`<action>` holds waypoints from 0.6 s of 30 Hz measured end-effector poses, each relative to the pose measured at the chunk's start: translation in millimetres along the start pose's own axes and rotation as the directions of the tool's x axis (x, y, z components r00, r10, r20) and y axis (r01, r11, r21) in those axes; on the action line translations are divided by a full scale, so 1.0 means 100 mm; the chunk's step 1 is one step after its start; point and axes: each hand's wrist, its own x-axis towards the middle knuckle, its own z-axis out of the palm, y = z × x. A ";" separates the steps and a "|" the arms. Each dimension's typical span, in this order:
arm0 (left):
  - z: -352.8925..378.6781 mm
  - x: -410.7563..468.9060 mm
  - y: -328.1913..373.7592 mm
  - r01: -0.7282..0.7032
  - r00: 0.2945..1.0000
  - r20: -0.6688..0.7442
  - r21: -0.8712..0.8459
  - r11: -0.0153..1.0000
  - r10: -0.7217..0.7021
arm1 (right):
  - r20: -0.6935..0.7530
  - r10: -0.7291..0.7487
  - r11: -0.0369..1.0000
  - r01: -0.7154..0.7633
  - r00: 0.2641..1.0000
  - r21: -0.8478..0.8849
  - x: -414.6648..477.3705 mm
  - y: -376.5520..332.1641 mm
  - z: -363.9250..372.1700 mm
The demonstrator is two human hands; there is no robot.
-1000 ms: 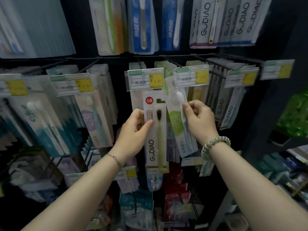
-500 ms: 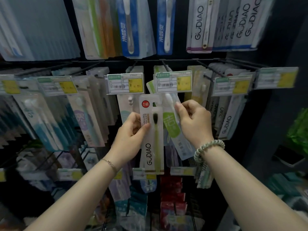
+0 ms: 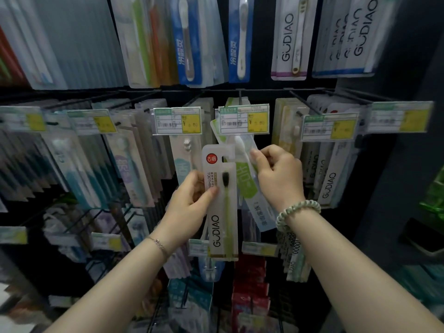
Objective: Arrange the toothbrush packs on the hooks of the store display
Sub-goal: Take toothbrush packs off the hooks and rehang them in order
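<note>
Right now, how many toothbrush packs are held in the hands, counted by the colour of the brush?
green brush pack, in the left hand: 1
white brush pack, in the right hand: 1
Total: 2

Price tags (image 3: 177,120); green packaging (image 3: 433,195) far right.

A shop, seen at a retail display wall: dense rows of sealed toothbrush packs (image 3: 289,37) hang from black wire hooks (image 3: 301,102); each hook end carries a plastic price label (image 3: 177,120) (barcode, yellow price patch); more stock fills the tiers above and below.
</note>
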 end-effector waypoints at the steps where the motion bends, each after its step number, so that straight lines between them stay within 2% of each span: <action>1: 0.00 -0.01 0.01 0.001 1.000 -0.005 0.000 1.000 -0.001 | -0.009 -0.004 1.000 0.004 1.000 -0.026 0.01 -0.01 -0.01; 5: -0.02 -0.06 0.04 -0.005 1.000 -0.006 0.002 1.000 0.005 | -0.024 -0.014 0.998 0.013 1.000 -0.058 0.02 -0.02 -0.04; 11: -0.05 -0.11 0.08 -0.010 1.000 -0.003 0.001 1.000 0.010 | -0.035 0.055 0.997 -0.053 0.998 0.056 0.01 0.11 0.00; 13: -0.05 -0.12 0.09 -0.012 1.000 -0.003 0.003 1.000 0.012 | 0.000 0.065 0.995 -0.065 0.998 0.078 0.03 0.12 0.03; 18: -0.01 -0.10 0.14 -0.018 1.000 0.024 -0.004 1.000 0.018 | 0.194 0.127 0.969 -0.164 0.973 0.187 0.03 0.09 0.03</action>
